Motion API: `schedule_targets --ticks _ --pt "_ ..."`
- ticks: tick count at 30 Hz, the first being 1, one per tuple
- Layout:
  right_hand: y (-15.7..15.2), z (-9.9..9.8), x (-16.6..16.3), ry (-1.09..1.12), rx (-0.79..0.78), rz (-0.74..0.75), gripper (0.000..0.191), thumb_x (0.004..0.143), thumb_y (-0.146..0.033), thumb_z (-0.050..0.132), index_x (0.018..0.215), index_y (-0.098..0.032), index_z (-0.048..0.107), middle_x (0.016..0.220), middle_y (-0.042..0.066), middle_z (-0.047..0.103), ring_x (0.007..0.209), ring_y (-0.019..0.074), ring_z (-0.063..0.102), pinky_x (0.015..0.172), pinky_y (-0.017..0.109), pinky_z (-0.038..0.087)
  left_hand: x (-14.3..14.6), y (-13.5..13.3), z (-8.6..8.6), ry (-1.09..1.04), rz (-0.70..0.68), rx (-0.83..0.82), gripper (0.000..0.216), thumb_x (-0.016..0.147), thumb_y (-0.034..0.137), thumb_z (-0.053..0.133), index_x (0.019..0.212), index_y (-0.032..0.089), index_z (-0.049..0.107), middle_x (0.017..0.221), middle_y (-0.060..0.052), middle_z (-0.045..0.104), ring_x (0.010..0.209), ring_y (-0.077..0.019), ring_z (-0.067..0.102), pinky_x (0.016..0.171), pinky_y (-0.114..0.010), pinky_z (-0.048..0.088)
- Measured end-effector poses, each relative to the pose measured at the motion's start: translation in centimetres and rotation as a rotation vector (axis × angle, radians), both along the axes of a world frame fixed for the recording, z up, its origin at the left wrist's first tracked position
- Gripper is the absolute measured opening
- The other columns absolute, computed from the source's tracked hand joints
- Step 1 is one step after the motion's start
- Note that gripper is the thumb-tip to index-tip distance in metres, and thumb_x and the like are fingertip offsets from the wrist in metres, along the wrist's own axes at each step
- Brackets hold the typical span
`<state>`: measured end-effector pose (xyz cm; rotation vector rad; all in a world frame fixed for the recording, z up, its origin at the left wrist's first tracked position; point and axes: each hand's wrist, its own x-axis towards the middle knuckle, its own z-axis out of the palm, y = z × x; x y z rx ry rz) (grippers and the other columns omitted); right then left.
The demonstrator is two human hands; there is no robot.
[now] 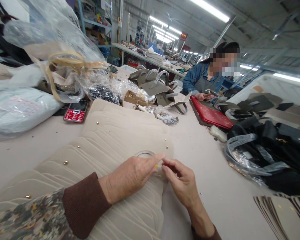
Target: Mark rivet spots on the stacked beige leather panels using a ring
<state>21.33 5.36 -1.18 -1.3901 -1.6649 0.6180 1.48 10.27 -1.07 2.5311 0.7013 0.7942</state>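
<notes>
A stack of overlapping beige leather-like panels [110, 133] with small gold-coloured studs lies in front of me. Over its right side my left hand [133, 176] is closed, fingers together and thumb below. Beneath that hand shows the grey curved edge of a round item [145, 153], mostly covered, with a bit of yellow beside the fingertips. My right hand [181, 180] meets the left at the fingertips, its thumb and index finger pinched. What either hand holds is too small or hidden to make out.
A red-keyed phone [76, 111] and plastic bags [22, 110] lie left. Behind the panels are an open cardboard box [133, 98] and grey-green bag parts [156, 86]. Black bags [280, 146] and stacked panels [281, 213] sit right. A co-worker [205, 76] works beyond a red board [211, 113].
</notes>
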Motion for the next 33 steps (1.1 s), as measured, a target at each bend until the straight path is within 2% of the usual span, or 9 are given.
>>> schedule_targets --ticks 4,9,13,16,21,24,27,30,33 --pt "-0.2 0.8 -1.2 -0.137 0.223 0.106 0.016 0.088 -0.013 0.057 0.098 -0.018 0.068 0.085 0.006 0.070 0.074 0.0154 0.063 0.066 0.026 0.051 0.1 -0.2 -0.1 0.024 -0.012 -0.022 0.038 0.097 0.017 0.046 0.134 0.016 0.037 0.100 -0.008 0.071 0.084 -0.0208 0.071 0.069 -0.029 0.054" --pt "-0.2 0.6 -1.7 -0.285 0.367 0.085 0.019 0.085 -0.005 0.052 0.084 -0.018 0.066 0.072 0.003 0.068 0.064 0.0135 0.062 0.062 0.024 0.049 0.1 -0.2 0.3 0.048 -0.026 -0.054 0.028 0.096 0.015 0.045 0.124 0.018 0.043 0.096 -0.004 0.069 0.084 -0.0187 0.069 0.068 -0.027 0.050" --pt "-0.5 0.3 -1.8 -0.340 0.415 0.013 0.018 0.081 -0.004 0.054 0.077 -0.018 0.065 0.065 0.001 0.067 0.056 0.0119 0.060 0.057 0.023 0.046 0.2 0.1 0.8 0.118 0.008 -0.035 0.007 0.095 0.015 0.046 0.096 0.019 0.051 0.077 0.001 0.063 0.068 -0.0156 0.062 0.057 -0.025 0.041" --pt "-0.7 0.7 -2.2 -0.197 0.257 -0.057 0.013 0.080 -0.011 0.058 0.075 -0.017 0.068 0.063 0.001 0.067 0.053 0.0116 0.060 0.054 0.022 0.047 0.3 0.3 1.0 0.082 0.037 0.055 0.016 0.092 0.011 0.046 0.080 0.020 0.049 0.066 0.003 0.054 0.058 -0.0135 0.052 0.052 -0.026 0.033" --pt "-0.4 1.2 -2.9 0.331 -0.245 -0.179 0.017 0.076 -0.031 0.066 0.067 -0.017 0.066 0.048 -0.001 0.063 0.042 0.0124 0.057 0.044 0.022 0.047 0.5 -0.2 1.4 -0.026 0.017 0.128 0.020 0.092 0.012 0.041 0.076 0.020 0.047 0.064 0.003 0.049 0.055 -0.0129 0.046 0.052 -0.027 0.031" --pt "0.3 0.9 -1.9 0.490 -0.317 -0.296 0.022 0.066 -0.036 0.073 0.065 -0.016 0.065 0.046 -0.003 0.060 0.040 0.0113 0.055 0.042 0.022 0.048 0.4 -0.5 1.4 -0.025 -0.003 0.139 0.021 0.095 0.013 0.037 0.080 0.019 0.050 0.068 0.002 0.053 0.060 -0.0131 0.049 0.054 -0.026 0.034" --pt "0.9 0.3 0.3 0.509 -0.397 -0.367 0.030 0.059 -0.041 0.079 0.065 -0.015 0.066 0.049 -0.002 0.061 0.041 0.0094 0.054 0.043 0.021 0.049 0.3 -0.1 0.9 0.099 0.071 0.117 0.018 0.097 0.015 0.039 0.086 0.018 0.053 0.073 0.001 0.057 0.065 -0.0149 0.052 0.058 -0.027 0.036" --pt "1.0 -0.2 2.0 0.412 -0.527 -0.270 0.036 0.061 -0.045 0.080 0.072 -0.012 0.070 0.055 0.001 0.066 0.043 0.0084 0.055 0.044 0.019 0.047 0.2 0.8 0.4 0.289 0.176 0.078 0.013 0.097 0.016 0.043 0.091 0.017 0.055 0.084 -0.003 0.062 0.077 -0.0193 0.054 0.068 -0.031 0.041" --pt "1.0 -0.8 2.6 0.368 -0.580 -0.211 0.040 0.063 -0.049 0.078 0.075 -0.011 0.072 0.056 0.001 0.065 0.044 0.0083 0.056 0.046 0.019 0.047 0.3 1.4 0.2 0.409 0.169 0.050 0.013 0.094 0.010 0.044 0.094 0.017 0.056 0.094 -0.006 0.062 0.087 -0.0221 0.053 0.077 -0.035 0.042"
